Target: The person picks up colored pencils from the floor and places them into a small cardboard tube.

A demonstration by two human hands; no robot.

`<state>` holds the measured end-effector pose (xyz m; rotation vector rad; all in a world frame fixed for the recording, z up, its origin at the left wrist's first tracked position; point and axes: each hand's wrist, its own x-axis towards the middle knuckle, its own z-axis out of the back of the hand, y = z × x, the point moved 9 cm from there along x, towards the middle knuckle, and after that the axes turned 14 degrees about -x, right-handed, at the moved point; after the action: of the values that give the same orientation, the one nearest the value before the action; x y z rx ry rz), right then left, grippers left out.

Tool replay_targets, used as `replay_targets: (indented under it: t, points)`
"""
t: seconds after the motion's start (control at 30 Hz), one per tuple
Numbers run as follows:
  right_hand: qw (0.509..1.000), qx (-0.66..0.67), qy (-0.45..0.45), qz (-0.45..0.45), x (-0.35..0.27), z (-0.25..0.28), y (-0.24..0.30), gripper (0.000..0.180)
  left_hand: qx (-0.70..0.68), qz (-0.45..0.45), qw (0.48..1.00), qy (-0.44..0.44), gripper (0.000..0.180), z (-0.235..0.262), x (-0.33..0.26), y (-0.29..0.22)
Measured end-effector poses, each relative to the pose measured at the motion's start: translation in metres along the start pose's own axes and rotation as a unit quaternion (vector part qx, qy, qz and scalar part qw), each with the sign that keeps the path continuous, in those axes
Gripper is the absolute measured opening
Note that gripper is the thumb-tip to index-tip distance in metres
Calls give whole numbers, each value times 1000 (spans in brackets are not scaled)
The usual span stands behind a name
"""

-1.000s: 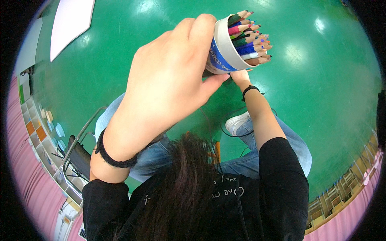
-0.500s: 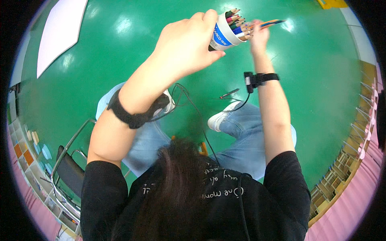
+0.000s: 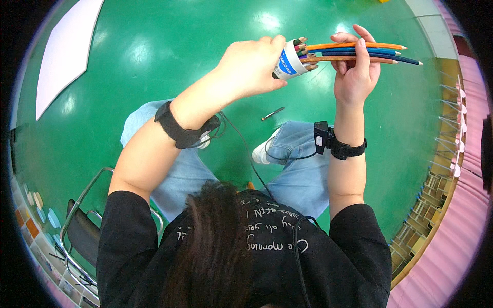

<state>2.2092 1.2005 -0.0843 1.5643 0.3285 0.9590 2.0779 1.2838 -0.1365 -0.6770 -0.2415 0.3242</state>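
My left hand (image 3: 251, 64) wraps round a white and blue pencil cup (image 3: 290, 61), tilted so that its mouth faces right. Several colored pencils (image 3: 303, 47) stick out of its rim. Beside the mouth, my right hand (image 3: 358, 69) grips several more colored pencils (image 3: 385, 52), orange, blue, dark blue and brown. My thumb presses over them and their points face right. Their left ends reach the cup's mouth; whether they are inside it I cannot make out.
A pen (image 3: 272, 113) lies on the green floor (image 3: 169, 66) between my feet. At the upper left is a white board (image 3: 67, 51). A black chair with a metal frame (image 3: 82, 231) stands at the lower left. Wooden shelving (image 3: 426, 215) lines the right side. Cables hang from straps on my forearms.
The right hand has turned, and the pencils in it now lie across the palm with their ends at the cup. Cup and left hand have shifted slightly right and nearer.
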Motion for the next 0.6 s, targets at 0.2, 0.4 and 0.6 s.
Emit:
replay_targets:
  t: [0.2, 0.4, 0.6]
  points:
    - [998, -8, 52, 26, -9, -9, 3, 29, 14, -2, 1000, 2, 57, -4, 0, 1]
    - [999, 9, 11, 29, -7, 5, 2, 28, 13, 0, 1000, 10, 57, -11, 4, 1]
    - [999, 25, 41, 0, -6, 2, -7, 29, 10, -27, 1000, -2, 56, -12, 7, -5]
